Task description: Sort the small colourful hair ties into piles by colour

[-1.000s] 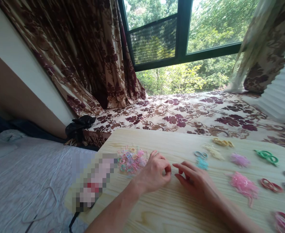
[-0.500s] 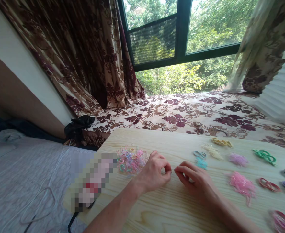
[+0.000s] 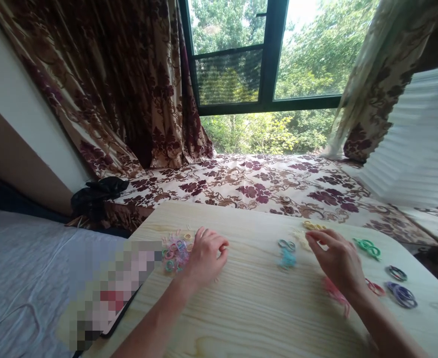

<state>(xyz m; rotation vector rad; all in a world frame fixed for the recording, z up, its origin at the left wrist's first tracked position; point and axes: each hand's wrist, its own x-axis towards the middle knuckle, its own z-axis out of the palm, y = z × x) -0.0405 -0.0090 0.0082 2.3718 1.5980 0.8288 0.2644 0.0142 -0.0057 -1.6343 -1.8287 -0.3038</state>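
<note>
A mixed pile of small coloured bands (image 3: 174,252) lies at the left of the wooden table (image 3: 237,298). Beside its right edge is my left hand (image 3: 207,253), fingers curled with thumb and fingertip near each other; anything pinched there is too small to see. Over the cream bands (image 3: 300,239) hovers my right hand (image 3: 334,256), thumb and forefinger together, their contents unclear. Yellow bands (image 3: 314,225) lie just behind it, and pink bands (image 3: 334,293) are partly hidden under it. Between the hands sit grey-blue rings (image 3: 286,244) and turquoise bands (image 3: 287,258).
Green bands (image 3: 368,247), dark rings (image 3: 396,272), purple bands (image 3: 401,294) and red bands (image 3: 375,287) lie at the right. A pixelated object (image 3: 118,293) rests at the table's left edge. Behind the table is a flowered ledge (image 3: 241,184) below the window.
My right hand has moved right, away from my left hand, to the cream bands. My left hand has shifted slightly left toward the mixed pile. The view has turned a little to the right.
</note>
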